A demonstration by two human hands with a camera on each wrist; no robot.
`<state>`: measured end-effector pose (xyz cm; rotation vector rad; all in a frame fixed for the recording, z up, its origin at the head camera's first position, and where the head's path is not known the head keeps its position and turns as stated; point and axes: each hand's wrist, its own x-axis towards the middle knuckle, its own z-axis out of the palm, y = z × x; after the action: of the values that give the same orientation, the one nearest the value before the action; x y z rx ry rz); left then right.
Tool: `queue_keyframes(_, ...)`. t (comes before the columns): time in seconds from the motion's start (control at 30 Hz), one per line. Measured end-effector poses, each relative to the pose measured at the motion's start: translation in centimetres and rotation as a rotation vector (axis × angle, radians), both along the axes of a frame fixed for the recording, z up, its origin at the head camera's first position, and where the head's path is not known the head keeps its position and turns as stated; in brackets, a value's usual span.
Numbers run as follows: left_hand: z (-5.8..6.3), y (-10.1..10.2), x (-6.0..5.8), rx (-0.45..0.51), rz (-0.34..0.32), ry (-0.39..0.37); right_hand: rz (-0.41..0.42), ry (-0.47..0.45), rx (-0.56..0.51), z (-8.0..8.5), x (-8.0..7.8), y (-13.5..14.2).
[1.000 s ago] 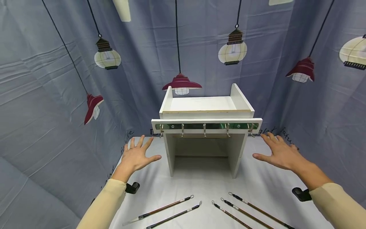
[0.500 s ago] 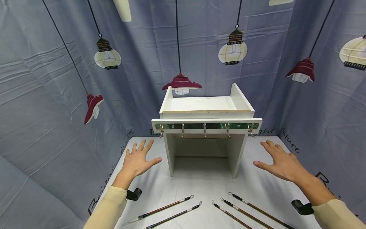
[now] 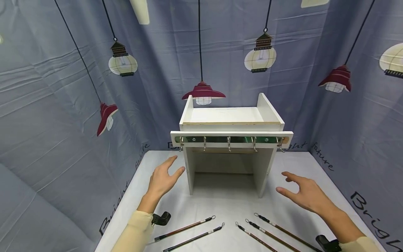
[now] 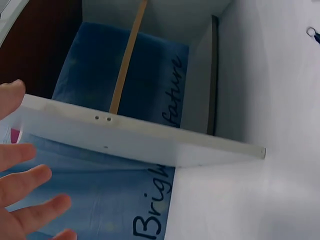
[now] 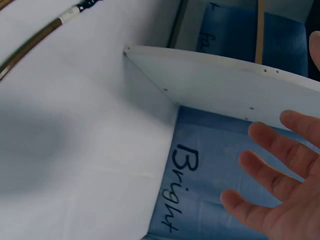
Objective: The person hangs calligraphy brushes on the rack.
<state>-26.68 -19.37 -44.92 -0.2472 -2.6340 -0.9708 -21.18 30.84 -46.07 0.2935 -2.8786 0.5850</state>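
Observation:
A white wooden rack [image 3: 232, 127] stands at the back of the table, with a row of metal hooks [image 3: 229, 144] along its front rail. My left hand [image 3: 162, 180] hovers left of the rack, its fingers extended and holding nothing. To the right, my right hand [image 3: 306, 193] is raised over the table with relaxed fingers, also holding nothing. Two brushes [image 3: 185, 229] with hanging loops lie at the front left, tips toward me. Several more brushes [image 3: 274, 236] lie at the front right, their lower ends cut off by the frame.
The table [image 3: 217, 206] has a white cover. Grey-blue curtains [image 3: 163, 63] printed with lamps and lettering close in the back and both sides. An open-topped shelf [image 3: 225, 114] forms the rack's upper part, above an open lower compartment [image 3: 224, 164].
Both hands have come down and nearer to me, the left also shifting rightward, and their spread fingers have relaxed. The head view has turned slightly left. The brushes and rack stay in place.

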Motion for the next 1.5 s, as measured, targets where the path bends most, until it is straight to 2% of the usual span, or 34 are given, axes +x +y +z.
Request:
queue_keyframes(0.17, -0.3, 1.0, -0.3, 0.109, 0.001, 0.056, -0.018, -0.008, -0.022, -1.2, 0.3, -0.4)
queue_keyframes(0.37, -0.6, 1.8, -0.7, 0.164, 0.003, 0.104, -0.006, -0.005, -0.045, -2.8, 0.7, -0.7)
queue_keyframes(0.63, -1.5, 2.6, -1.4, 0.268, -0.03, 0.155, 0.016, 0.008, -0.081, -5.6, 1.5, -1.5)
queue_keyframes(0.83, -1.8, 3.2, -1.9, 0.356, -0.061, 0.157, 0.038, -0.025, -0.117, -8.1, 2.1, -2.3)
queue_keyframes(1.03, -1.9, 3.6, -2.3, 0.381, -0.06, 0.13, 0.058, -0.11, -0.166, -10.6, 2.8, -2.4)
queue_keyframes(1.17, -2.1, 3.7, -2.3, 0.378, -0.04, 0.123, 0.07, -0.141, -0.196, -11.7, 3.3, -2.5)
queue_keyframes(1.5, -2.3, 4.1, -2.6, 0.42, -0.024, 0.133, 0.039, -0.172, -0.161, -13.6, 3.5, -2.7)
